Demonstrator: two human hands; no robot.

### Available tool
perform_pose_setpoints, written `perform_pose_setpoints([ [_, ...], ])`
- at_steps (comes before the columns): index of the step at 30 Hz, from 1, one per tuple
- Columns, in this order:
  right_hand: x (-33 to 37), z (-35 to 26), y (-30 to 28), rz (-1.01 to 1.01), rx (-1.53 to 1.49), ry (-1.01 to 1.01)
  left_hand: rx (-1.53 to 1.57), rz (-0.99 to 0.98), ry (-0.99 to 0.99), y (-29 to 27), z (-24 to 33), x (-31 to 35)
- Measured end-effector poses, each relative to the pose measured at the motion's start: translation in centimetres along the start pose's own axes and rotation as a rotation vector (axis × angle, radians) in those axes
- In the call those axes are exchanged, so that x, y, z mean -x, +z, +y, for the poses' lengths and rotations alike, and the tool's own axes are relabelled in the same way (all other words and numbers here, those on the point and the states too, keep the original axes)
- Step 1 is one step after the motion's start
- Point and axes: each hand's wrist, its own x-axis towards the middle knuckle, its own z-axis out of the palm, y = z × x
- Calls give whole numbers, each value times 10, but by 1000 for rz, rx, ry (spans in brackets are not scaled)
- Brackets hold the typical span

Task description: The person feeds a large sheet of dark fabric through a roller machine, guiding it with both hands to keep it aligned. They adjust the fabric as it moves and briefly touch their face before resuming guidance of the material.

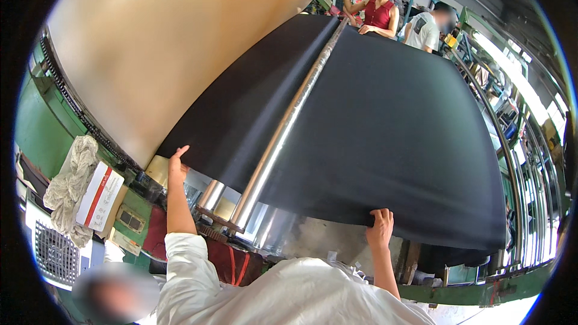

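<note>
A wide black sheet (385, 126) stretches from near my body to the far side, passing around a long shiny metal roller (289, 114). My right hand (380, 225) is closed on its near edge, fingers curled over the top. At the sheet's near left corner is my left hand (177, 162), fingers stretched out and touching or just beside the edge; exact contact cannot be made out. Left of the sheet rises a huge tan drum or belt surface (162, 42).
Across the sheet, a person in a red sleeveless top (378, 15) rests a hand on its far edge, beside another person in white (422, 30). A white box with a red stripe (100, 197) and a bundle of pale cloth (72, 183) lie at left. Metal rails (506, 150) run along the right.
</note>
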Motion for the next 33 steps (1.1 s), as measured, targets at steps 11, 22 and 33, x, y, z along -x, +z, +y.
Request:
perform_pose_setpoints([
  [11, 21, -19, 21, -208, -11, -127, -56, -37, 78, -4, -8, -6],
  [22, 5, -29, 14, -84, -163, -188, -34, 62, 68, 16, -1, 19],
  [33, 26, 1, 23, -185, -84, -204, -44, 320, 172, 9, 0, 16],
])
